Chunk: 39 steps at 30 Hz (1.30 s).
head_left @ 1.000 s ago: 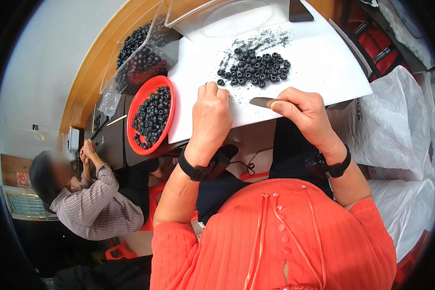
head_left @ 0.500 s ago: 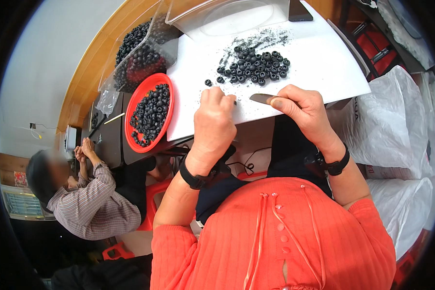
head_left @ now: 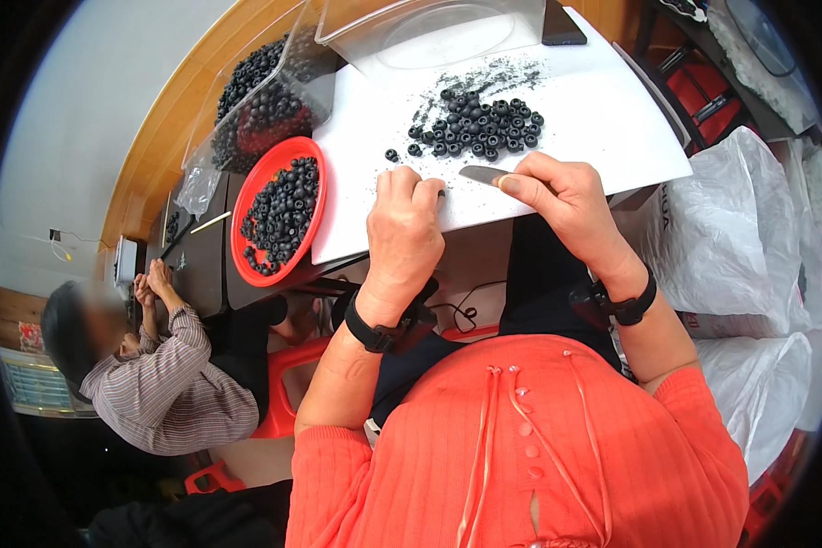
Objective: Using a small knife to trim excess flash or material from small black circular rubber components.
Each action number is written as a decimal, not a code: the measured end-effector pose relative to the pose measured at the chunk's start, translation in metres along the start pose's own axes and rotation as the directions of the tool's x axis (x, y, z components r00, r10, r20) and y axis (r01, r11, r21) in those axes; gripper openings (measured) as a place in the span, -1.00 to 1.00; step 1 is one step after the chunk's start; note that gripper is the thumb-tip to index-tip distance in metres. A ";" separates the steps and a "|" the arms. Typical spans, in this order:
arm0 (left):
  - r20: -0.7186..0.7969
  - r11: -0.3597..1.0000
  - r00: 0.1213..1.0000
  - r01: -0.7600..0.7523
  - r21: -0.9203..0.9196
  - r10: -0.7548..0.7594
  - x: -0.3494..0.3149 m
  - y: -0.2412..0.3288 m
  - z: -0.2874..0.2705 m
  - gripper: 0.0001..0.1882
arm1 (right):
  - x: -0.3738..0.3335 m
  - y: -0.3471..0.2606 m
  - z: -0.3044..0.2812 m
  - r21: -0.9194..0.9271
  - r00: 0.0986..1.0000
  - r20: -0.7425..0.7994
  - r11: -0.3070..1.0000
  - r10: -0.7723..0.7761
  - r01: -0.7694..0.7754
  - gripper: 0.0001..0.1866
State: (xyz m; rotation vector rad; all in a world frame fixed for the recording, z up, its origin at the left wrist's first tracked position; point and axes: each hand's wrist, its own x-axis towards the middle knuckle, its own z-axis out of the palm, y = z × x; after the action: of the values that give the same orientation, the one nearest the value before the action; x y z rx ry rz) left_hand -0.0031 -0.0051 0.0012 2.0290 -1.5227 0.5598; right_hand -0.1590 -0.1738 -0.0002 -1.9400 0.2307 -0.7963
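My left hand (head_left: pixel 404 219) is closed over the near edge of the white board, a bit of a small black round piece (head_left: pixel 442 193) showing at its thumb tip. Most of that piece is hidden by the fingers. In my right hand (head_left: pixel 557 196) is a small knife, its short grey blade (head_left: pixel 481 174) pointing left toward the piece, a little apart from it. Beyond both hands lies a pile of small black round pieces (head_left: pixel 491 128), each with a hole-like ring on top. They look like blueberries or beads; I cannot tell which.
Dark crumbs (head_left: pixel 498 75) lie behind the pile on the white board (head_left: pixel 603 110). A red dish (head_left: pixel 239 215) and a clear bin (head_left: pixel 327 91) hold more pieces. A clear tub (head_left: pixel 429 27) and a phone (head_left: pixel 563 26) stand behind. White bags (head_left: pixel 712 228) are at right; another person (head_left: pixel 169 365) sits left.
The knife in my right hand has moved a little left, closer to my left hand. My left hand has barely moved. The whole view has shifted slightly.
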 end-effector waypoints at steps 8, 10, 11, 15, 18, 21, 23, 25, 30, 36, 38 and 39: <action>0.336 0.379 0.876 0.457 -0.805 -0.345 -0.003 0.000 -0.019 -0.80 | 0.003 -0.011 0.000 -0.081 0.999 0.029 0.997 -0.016 0.018 -0.72; 0.358 0.067 0.872 0.401 -0.913 -0.335 -0.007 -0.002 -0.015 -0.79 | 0.004 -0.012 0.004 -0.122 0.999 0.033 0.992 -0.028 0.031 -0.71; 0.359 0.064 0.872 0.401 -0.914 -0.333 -0.006 -0.001 -0.013 -0.79 | 0.005 -0.011 0.005 -0.168 0.999 0.028 0.985 -0.035 0.039 -0.69; 0.420 -0.156 0.837 0.390 -0.908 -0.351 -0.006 0.003 -0.010 -0.78 | 0.006 -0.013 0.008 -0.266 0.999 0.013 0.963 -0.047 0.049 -0.64; 0.409 -0.181 0.848 0.369 -0.912 -0.337 -0.006 0.002 -0.008 -0.76 | 0.006 -0.013 0.010 -0.297 0.997 0.004 0.952 -0.072 0.070 -0.64; 0.400 -0.147 0.854 0.372 -0.917 -0.332 -0.005 0.003 -0.008 -0.74 | 0.007 -0.012 0.011 -0.336 0.996 0.001 0.938 -0.091 0.086 -0.63; 0.397 -0.120 0.855 0.380 -0.917 -0.333 -0.004 0.004 -0.009 -0.72 | 0.007 -0.012 0.011 -0.342 0.996 0.001 0.936 -0.093 0.087 -0.63; 0.382 -0.065 0.859 0.384 -0.921 -0.340 -0.004 0.005 -0.009 -0.70 | 0.008 -0.012 0.011 -0.345 0.995 0.001 0.934 -0.096 0.090 -0.63; 0.336 0.013 0.882 0.360 -0.933 -0.330 -0.004 0.005 -0.007 -0.70 | 0.007 -0.013 0.013 -0.375 0.994 0.001 0.921 -0.109 0.102 -0.62; 0.320 0.047 0.886 0.355 -0.934 -0.335 -0.004 0.005 -0.007 -0.70 | 0.008 -0.013 0.012 -0.394 0.993 0.013 0.912 -0.118 0.113 -0.62; 0.314 0.052 0.889 0.350 -0.935 -0.332 -0.005 0.004 -0.006 -0.71 | 0.009 -0.011 0.012 -0.385 0.992 0.019 0.915 -0.121 0.119 -0.62; 0.309 0.050 0.891 0.344 -0.938 -0.333 -0.005 0.004 -0.006 -0.71 | 0.009 -0.011 0.012 -0.376 0.992 0.024 0.918 -0.125 0.125 -0.62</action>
State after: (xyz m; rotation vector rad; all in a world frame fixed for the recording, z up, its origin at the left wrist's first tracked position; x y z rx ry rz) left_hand -0.0086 0.0015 0.0035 1.1101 -0.8133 -0.6207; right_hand -0.1469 -0.1641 0.0093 -2.3365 0.2776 -0.8853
